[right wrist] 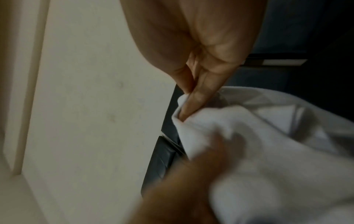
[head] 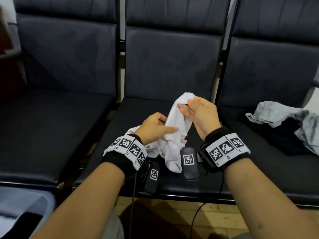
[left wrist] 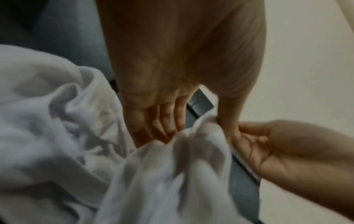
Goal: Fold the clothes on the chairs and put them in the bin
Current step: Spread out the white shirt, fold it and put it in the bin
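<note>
Both hands, left (head: 152,125) and right (head: 198,112), pinch white garment (head: 174,128) in tight grip

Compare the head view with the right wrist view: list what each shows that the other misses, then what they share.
Only the head view shows the grey garment crumpled on the right chair, the bin at lower left with something dark inside, the wrist bands with markers, and the whole row of chairs. Only the right wrist view shows, close up, the right hand's fingertips pinching an edge of the white garment, with a pale wall behind. Both show the white garment gripped by the left hand and right hand over the dark middle chair.
</note>
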A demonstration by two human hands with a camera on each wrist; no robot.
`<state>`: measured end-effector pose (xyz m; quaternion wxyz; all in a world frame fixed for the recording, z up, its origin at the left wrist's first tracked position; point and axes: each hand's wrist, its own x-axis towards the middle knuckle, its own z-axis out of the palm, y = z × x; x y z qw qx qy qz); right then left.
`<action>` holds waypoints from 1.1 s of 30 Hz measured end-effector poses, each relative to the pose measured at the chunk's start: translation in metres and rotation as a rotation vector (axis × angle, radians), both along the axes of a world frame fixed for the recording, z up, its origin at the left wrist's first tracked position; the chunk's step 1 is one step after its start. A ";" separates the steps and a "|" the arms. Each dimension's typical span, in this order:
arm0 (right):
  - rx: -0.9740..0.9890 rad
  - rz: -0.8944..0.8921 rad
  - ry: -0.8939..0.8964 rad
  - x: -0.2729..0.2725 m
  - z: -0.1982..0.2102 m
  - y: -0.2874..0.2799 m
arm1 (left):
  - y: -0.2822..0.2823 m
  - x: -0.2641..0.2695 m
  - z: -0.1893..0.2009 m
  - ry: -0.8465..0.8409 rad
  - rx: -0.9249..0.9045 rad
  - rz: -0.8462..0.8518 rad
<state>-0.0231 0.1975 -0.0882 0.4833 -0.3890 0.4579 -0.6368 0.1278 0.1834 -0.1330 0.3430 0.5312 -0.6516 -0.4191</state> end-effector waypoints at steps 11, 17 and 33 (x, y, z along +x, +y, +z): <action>0.254 0.284 0.447 -0.008 -0.035 -0.009 | -0.016 -0.010 0.005 0.378 -0.154 0.223; 0.109 0.164 0.473 -0.006 -0.038 -0.011 | -0.012 -0.019 0.013 0.424 -0.292 0.225; 0.047 -0.027 0.386 -0.015 -0.041 -0.023 | -0.018 0.018 0.000 0.129 -0.358 0.480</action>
